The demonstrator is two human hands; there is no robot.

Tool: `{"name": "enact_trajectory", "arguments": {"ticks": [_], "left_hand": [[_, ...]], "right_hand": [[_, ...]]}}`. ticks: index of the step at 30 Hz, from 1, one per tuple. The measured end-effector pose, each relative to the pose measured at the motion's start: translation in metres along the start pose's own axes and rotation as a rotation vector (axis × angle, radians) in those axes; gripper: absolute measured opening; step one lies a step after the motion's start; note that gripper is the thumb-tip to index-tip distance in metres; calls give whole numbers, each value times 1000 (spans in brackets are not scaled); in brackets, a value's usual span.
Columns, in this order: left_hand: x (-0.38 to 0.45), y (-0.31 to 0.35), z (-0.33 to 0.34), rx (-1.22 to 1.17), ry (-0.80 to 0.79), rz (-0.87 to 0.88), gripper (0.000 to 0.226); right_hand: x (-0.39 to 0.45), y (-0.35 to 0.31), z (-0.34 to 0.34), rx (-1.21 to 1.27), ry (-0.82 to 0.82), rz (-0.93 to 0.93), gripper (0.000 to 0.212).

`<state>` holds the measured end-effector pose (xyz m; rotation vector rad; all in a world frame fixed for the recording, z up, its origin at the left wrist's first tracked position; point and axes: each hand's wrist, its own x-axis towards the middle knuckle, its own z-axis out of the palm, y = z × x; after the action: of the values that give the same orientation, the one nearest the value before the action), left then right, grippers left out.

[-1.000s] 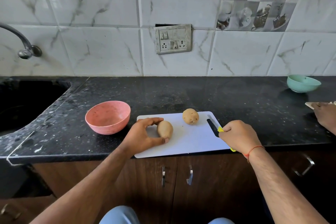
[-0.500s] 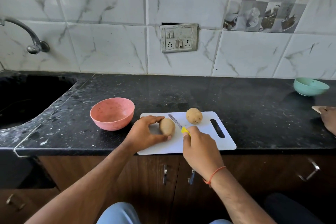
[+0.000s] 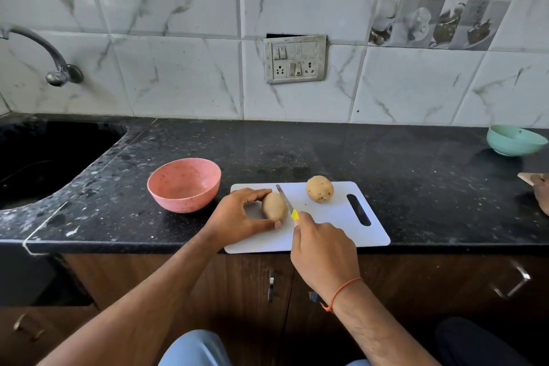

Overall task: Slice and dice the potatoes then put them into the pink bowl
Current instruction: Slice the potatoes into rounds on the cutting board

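Note:
A white cutting board (image 3: 332,226) lies at the counter's front edge. On its left part my left hand (image 3: 237,217) grips an oblong potato (image 3: 274,205) between thumb and fingers. My right hand (image 3: 322,252) holds a knife (image 3: 286,202) with a yellow handle; the blade lies against the right side of that potato. A second, rounder potato (image 3: 319,189) rests loose near the board's back edge. The pink bowl (image 3: 184,184) stands empty just left of the board.
A black sink (image 3: 44,157) with a tap (image 3: 56,68) lies at the far left. A teal bowl (image 3: 515,144) sits at the back right. Another person's hand (image 3: 542,190) shows at the right edge, holding something flat. Cabinet doors are below the counter.
My right hand carried the knife from the board's right side leftward, and the blade has come down against the potato. My left hand has kept its grip on the potato.

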<state>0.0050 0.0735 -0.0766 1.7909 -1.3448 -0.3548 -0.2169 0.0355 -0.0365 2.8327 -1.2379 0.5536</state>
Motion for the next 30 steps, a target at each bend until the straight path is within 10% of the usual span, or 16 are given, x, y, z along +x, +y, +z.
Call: {"name": "enact_trajectory", "arguments": {"ticks": [30], "left_hand": [[2, 3, -1, 55, -3, 0, 65]], "right_hand": [[8, -4, 8, -79, -24, -87, 44]]}}
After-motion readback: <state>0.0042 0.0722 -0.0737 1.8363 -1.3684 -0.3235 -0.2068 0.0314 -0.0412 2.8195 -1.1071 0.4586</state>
